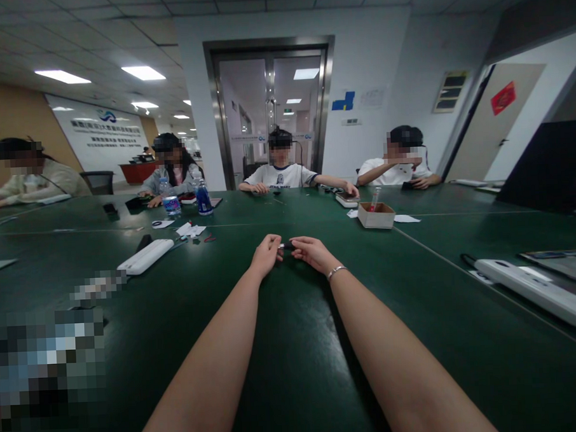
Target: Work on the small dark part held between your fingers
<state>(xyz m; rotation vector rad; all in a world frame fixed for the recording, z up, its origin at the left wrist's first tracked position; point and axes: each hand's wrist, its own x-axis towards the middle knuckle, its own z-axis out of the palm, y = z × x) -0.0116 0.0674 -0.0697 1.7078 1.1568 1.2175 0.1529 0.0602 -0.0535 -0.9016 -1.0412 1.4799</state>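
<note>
A dark green surface fills the lower two thirds of the frame, and four other people sit along its far edge across the middle. At the right edge lies a long white device, and a smaller white device lies left of centre. An open cardboard box stands right of centre, with a blue-labelled bottle further left near the far side. Both bare forearms reach from the bottom edge to the centre of the frame, where the left hand and the right hand, a bracelet at its wrist, meet. Their fingertips pinch a small dark object between them, just above the surface; it is too small to identify.
</note>
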